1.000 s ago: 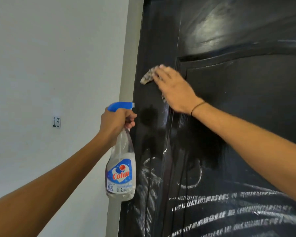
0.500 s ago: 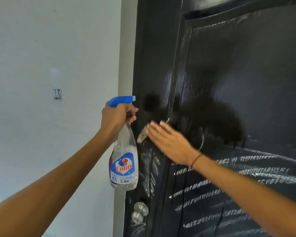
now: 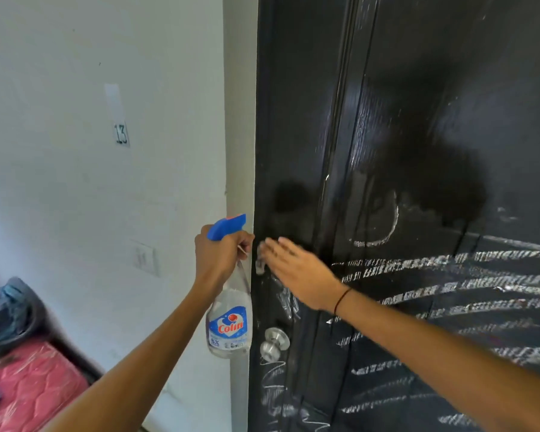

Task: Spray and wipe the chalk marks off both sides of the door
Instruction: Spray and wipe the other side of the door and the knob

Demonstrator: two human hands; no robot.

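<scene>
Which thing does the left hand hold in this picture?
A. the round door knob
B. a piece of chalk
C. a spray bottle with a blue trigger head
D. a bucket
C: the left hand grips the neck of the spray bottle beside the door; the door knob lower down is untouched.

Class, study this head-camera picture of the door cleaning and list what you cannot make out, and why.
- Cloth: head view, mostly hidden under the right hand, blurred.
- Spray bottle small print: too small.
- Door: far side unseen; top and bottom cut by frame edges.
- Spray trigger: covered by left hand.
- Wall switch: blurred.
</scene>
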